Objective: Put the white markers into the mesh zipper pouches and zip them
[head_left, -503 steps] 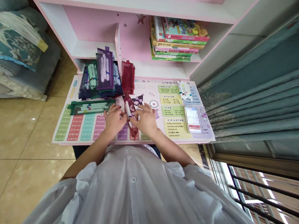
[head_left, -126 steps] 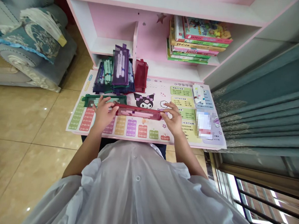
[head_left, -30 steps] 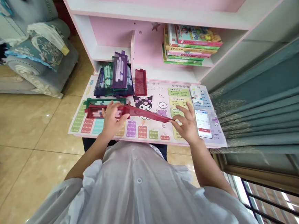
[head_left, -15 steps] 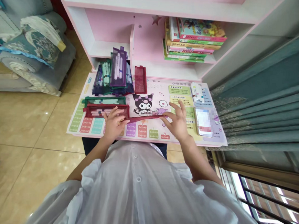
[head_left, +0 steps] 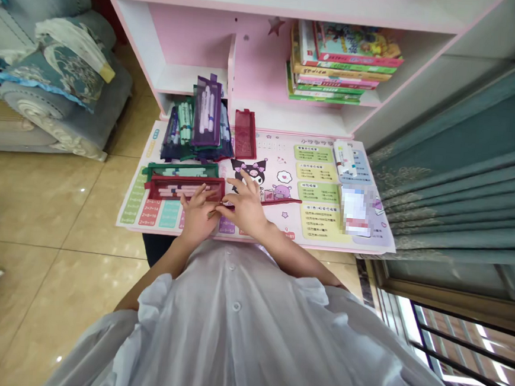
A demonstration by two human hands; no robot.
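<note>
A narrow dark-red pouch [head_left: 282, 201] is seen edge-on over the printed desk mat, its right end sticking out past my hands. My left hand [head_left: 199, 215] pinches its left end. My right hand [head_left: 246, 207] has its thumb and a finger closed at that same end, touching my left fingertips. Just behind my left hand lies a red mesh pouch [head_left: 166, 187] with pink pens, and behind it a green pouch [head_left: 161, 170] with pale green pens. Another red mesh pouch [head_left: 245, 135] lies flat near the shelf.
Several mesh pouches with pens, a purple one [head_left: 207, 115] on top, are piled at the back left. White-cased pens [head_left: 346, 159] and a phone [head_left: 356, 211] lie at the right. Stacked books [head_left: 339, 65] fill part of the shelf [head_left: 264, 113].
My right hand has moved left along the pouch, from its right end to its left end beside my left hand. The camera view has shifted slightly.
</note>
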